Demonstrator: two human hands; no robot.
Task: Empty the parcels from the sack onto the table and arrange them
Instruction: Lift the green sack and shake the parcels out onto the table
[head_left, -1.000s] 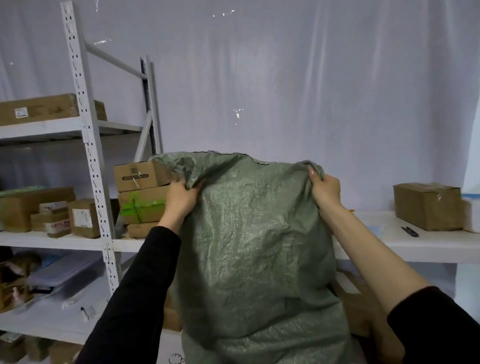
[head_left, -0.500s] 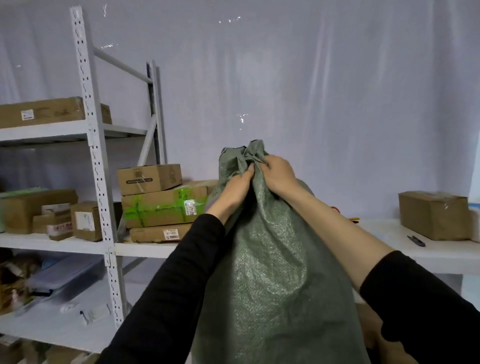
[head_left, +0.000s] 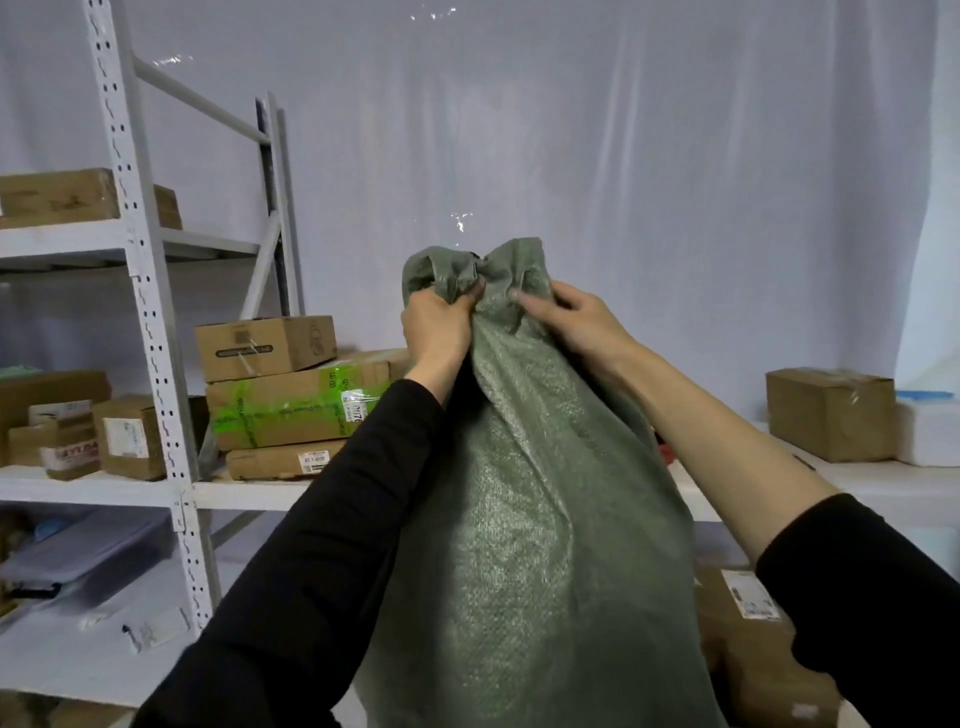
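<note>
A large green woven sack (head_left: 540, 519) hangs upright in front of me, filling the lower middle of the view. Its top end is bunched into a tight neck (head_left: 470, 270). My left hand (head_left: 436, 327) is shut on the left side of that neck. My right hand (head_left: 576, 322) grips the fabric just to the right of it. Both arms wear black sleeves. A brown parcel with a white label (head_left: 748, 639) shows beside the sack at the lower right. The sack's lower end and what lies under it are hidden.
A white metal rack (head_left: 150, 322) stands on the left with cardboard boxes on its shelves. Three boxes (head_left: 291, 400) are stacked behind the sack, one with green tape. On the white shelf (head_left: 872, 483) to the right sits a brown box (head_left: 831, 413). White sheeting covers the wall.
My hands, which held the sack's top edge spread wide apart, have come together and gathered it into a bunched neck. The sack now hangs narrower at the top.
</note>
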